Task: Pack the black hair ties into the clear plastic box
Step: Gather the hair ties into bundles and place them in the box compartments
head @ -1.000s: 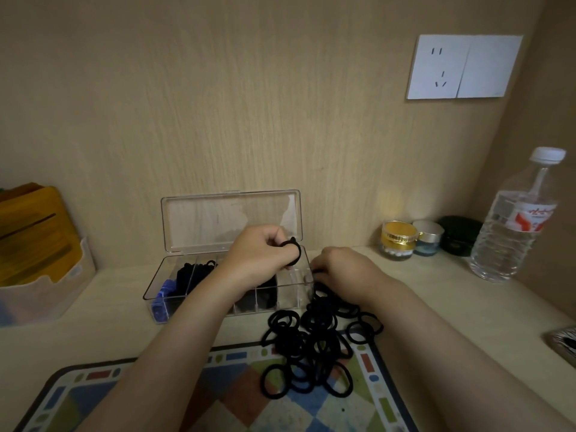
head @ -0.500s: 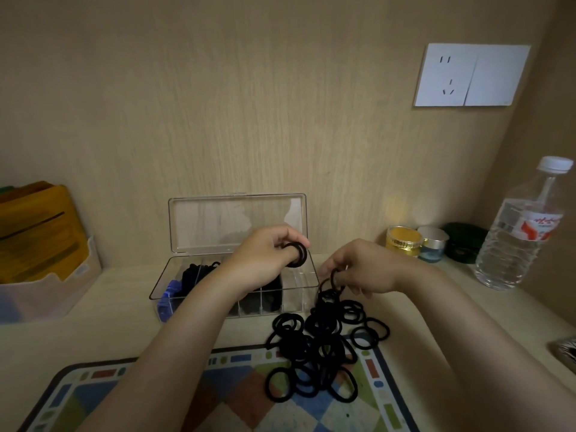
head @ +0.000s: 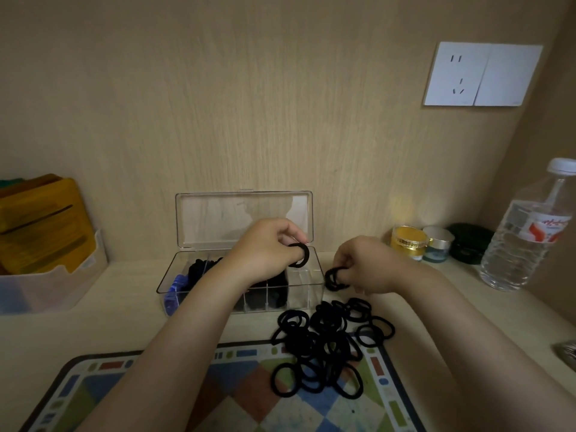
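The pale wooden surface (head: 124,307) carries a patterned mat (head: 237,397) at its near edge and, against the back wall, the clear plastic box (head: 218,302) with its lid (head: 224,218) standing open. Several compartments already hold black ties; the rightmost one looks empty. The loose pile of black hair ties (head: 324,344) lies half on the mat, just in front of the box's right end and below the right hand (head: 364,266).

The left hand (head: 268,247) hovers over the box's right half, its grip pressed on a single hair tie (head: 300,254) held as an upright ring. The right hand, just right of the box's end wall, pinches a small bunch of ties (head: 335,277) clear of the pile. The empty compartment sits directly beneath the left hand's tie, so that hand is nearer and likely drops first; the right hand's bunch would need to travel leftward over the wall.

The ties are thin, soft, matte loops, tangled together.
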{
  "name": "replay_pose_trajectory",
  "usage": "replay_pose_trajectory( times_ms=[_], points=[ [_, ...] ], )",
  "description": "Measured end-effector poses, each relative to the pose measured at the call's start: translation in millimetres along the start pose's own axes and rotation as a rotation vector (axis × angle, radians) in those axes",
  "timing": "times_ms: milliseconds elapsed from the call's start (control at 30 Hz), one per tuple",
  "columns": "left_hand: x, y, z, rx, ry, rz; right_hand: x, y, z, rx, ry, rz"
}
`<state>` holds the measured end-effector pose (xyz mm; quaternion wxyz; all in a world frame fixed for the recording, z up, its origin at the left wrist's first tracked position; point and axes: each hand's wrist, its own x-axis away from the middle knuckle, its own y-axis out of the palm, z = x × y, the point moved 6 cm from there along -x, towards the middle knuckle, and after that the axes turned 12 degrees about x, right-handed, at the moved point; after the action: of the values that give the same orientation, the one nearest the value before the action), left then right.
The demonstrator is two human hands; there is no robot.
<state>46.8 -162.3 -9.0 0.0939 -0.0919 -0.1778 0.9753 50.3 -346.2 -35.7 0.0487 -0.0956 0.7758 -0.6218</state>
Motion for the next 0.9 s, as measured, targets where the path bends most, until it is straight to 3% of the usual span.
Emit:
replay_pose_trajectory(
  times_ms=[200,300,633,767,900],
  points=[
    [0,-3,-7,0.19,-0.054,0.1,21,-38,-17,-0.652,-0.097,0.003],
    [1,5,-8,0.31,-0.104,0.06,23,-36,-36,-0.814,-0.179,-0.037],
    [6,14,-8,0.647,-0.278,-0.23,9,-20,-38,-0.666,-0.006,0.256],
    [3,17,-7,0.555,-0.165,-0.241,13,-29,-44,-0.411,-0.057,0.469],
    [1,14,-12,0.562,-0.142,-0.195,13,-32,-46,-0.318,-0.145,0.454]
  ],
)
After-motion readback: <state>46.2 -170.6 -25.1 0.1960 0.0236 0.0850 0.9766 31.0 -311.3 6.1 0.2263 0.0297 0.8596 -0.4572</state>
